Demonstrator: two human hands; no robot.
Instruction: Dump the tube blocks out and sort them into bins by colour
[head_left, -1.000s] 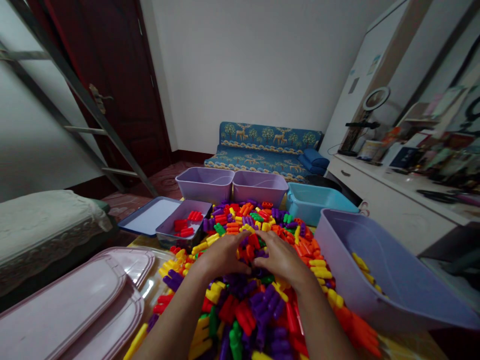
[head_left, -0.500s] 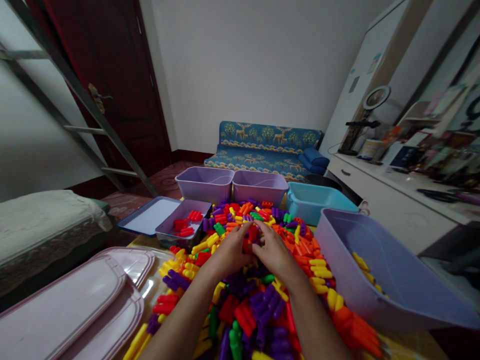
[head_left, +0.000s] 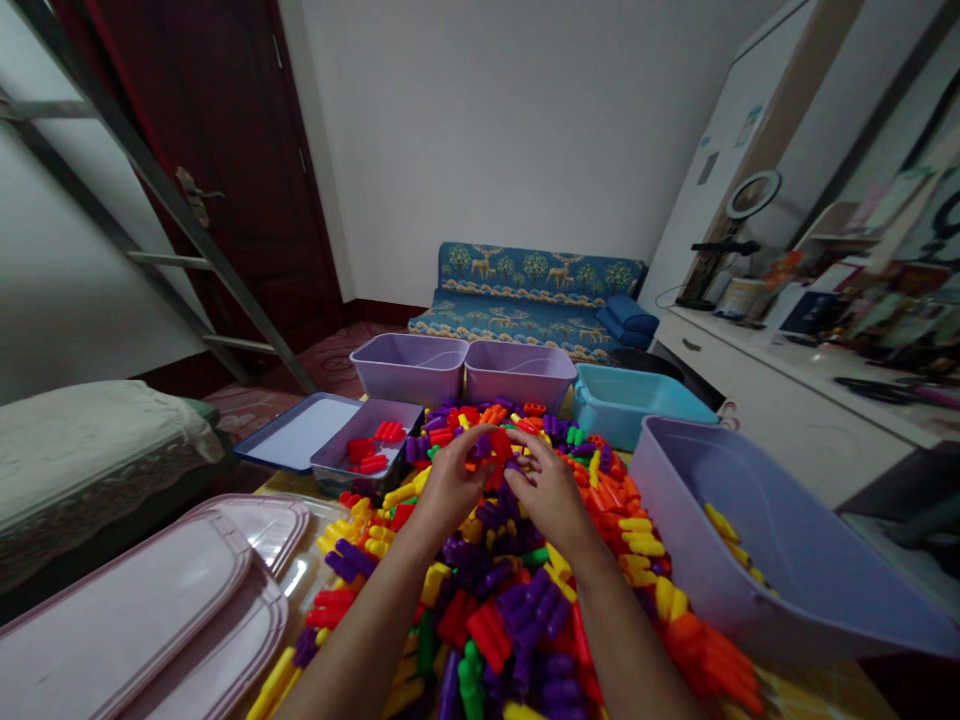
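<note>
A heap of coloured plastic building pieces (head_left: 517,600) in red, purple, yellow, orange and green covers the table. Above its middle my left hand (head_left: 448,484) and my right hand (head_left: 549,492) meet, both with curled fingers closed on red pieces (head_left: 498,446) held between them. A small lilac tray (head_left: 352,462) just left of the hands holds a few red pieces. A big lilac bin (head_left: 757,560) at the right, tilted toward the heap, has several yellow pieces in it.
Two lilac bins (head_left: 411,366) (head_left: 520,374) and a blue bin (head_left: 630,402) stand behind the heap. A flat blue-rimmed lid (head_left: 298,432) lies at the left, pink lids (head_left: 150,610) at the near left. A bed, a ladder, a sofa and a desk surround the table.
Both hands have risen from the heap and moved away from me, lifting red pieces clear of the pile. The heap has shifted a little where they were.
</note>
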